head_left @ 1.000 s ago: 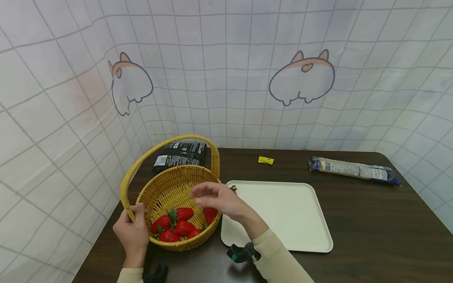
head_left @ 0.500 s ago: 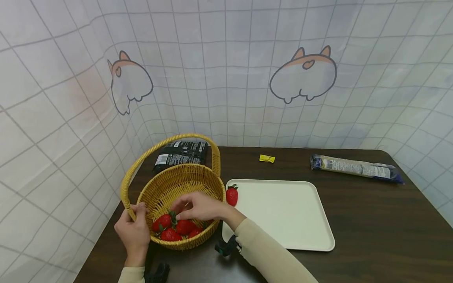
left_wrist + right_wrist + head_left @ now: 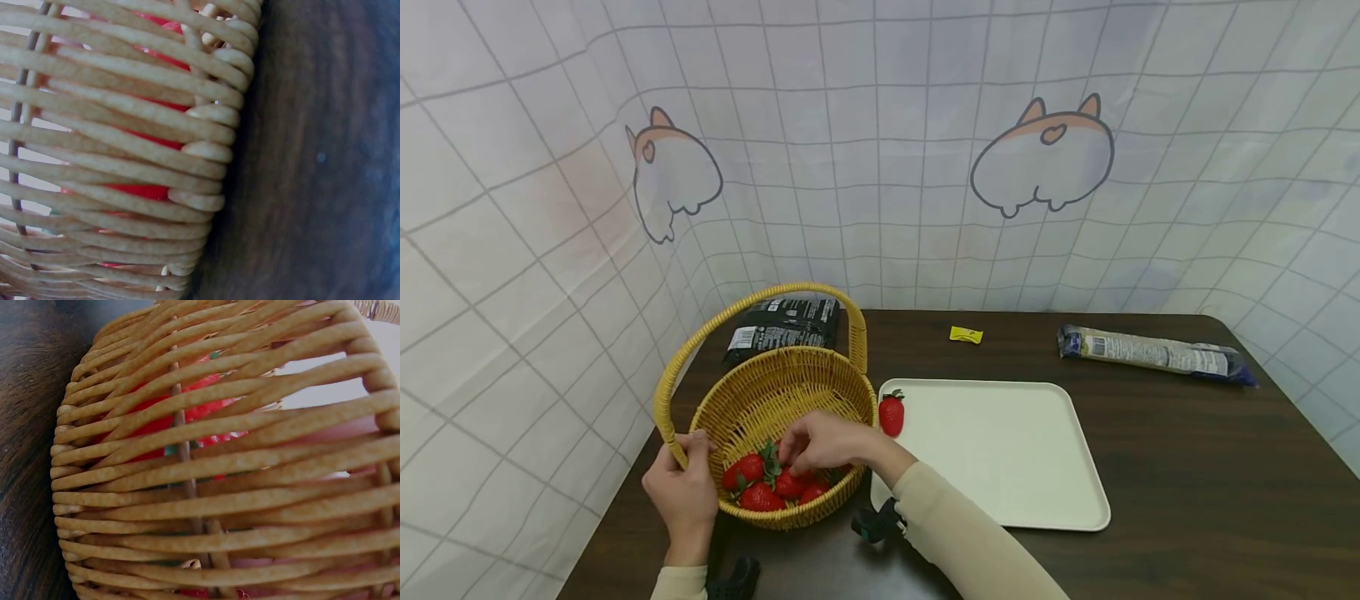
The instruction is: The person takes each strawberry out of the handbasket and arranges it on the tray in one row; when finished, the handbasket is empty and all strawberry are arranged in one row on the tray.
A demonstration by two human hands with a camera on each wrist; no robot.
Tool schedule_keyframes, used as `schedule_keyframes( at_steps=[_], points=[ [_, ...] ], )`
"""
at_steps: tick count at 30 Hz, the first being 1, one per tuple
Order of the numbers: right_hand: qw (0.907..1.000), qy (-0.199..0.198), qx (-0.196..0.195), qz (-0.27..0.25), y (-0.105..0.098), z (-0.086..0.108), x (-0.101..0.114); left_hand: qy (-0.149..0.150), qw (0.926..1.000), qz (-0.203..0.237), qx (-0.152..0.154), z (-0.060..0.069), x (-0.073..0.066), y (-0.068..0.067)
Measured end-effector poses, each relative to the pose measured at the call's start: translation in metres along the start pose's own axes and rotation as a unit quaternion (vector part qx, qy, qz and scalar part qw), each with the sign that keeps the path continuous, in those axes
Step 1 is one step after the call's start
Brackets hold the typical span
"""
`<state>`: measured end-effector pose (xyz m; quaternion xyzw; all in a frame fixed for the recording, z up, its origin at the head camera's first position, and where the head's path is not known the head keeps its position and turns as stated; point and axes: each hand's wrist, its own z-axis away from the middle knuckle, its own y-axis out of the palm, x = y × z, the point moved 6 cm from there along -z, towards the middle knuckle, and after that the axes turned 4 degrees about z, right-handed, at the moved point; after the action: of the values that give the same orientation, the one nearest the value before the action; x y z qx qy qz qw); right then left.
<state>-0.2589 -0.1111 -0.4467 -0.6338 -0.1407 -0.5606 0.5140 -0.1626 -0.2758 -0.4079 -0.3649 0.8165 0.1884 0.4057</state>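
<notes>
Nearest: two light sleeves (image 3: 973,533) with a black wrist device (image 3: 735,579) at each wrist, low in the head view. Left hand (image 3: 681,492) grips the basket (image 3: 785,522) at its left side, thumb over the rim, fingers wrapped by the foot of the handle (image 3: 664,400). Basket is yellow wicker, sits on the dark worktop (image 3: 1187,467), handle arching up. Strawberries (image 3: 760,497) are bunched inside at the near side, red with green leaves. Both wrist views are mostly weave with red showing through the gaps. Right hand (image 3: 827,442) is down inside the basket, fingers bent at a strawberry among the others; can't tell if they've closed on it, the hand covers the contact. Right of the basket, just beside it: white tray (image 3: 1000,450), flat, rounded corners. One strawberry (image 3: 891,414) lies at its left edge toward the far corner, leaves pointing away. Farther back: black bag (image 3: 786,325) behind the basket, partly seen through the handle; small yellow packet (image 3: 966,335) beyond the tray; long packet (image 3: 1153,352) with blue ends, back right. Behind everything, white sheet (image 3: 880,167) with grid lines and two cartoon animal prints (image 3: 1045,162).
</notes>
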Motion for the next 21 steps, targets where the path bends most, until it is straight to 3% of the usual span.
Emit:
schedule_keyframes(
  at_steps=[7, 12, 21],
  points=[
    [0.9991, 0.033, -0.010, 0.025, -0.0002, 0.0019, -0.0003, 0.002, 1.0000, -0.004, 0.001, 0.0007, -0.0001, 0.0002],
    [0.9989, 0.018, 0.007, 0.042, 0.0016, 0.0010, -0.0007, 0.001, 1.0000, -0.008, 0.002, 0.0011, 0.0006, -0.0003],
    [0.9976, -0.008, 0.069, -0.001, 0.0084, -0.0002, 0.0002, 0.005, 0.9999, -0.011, 0.000, 0.0005, -0.0003, -0.0001]
  ],
)
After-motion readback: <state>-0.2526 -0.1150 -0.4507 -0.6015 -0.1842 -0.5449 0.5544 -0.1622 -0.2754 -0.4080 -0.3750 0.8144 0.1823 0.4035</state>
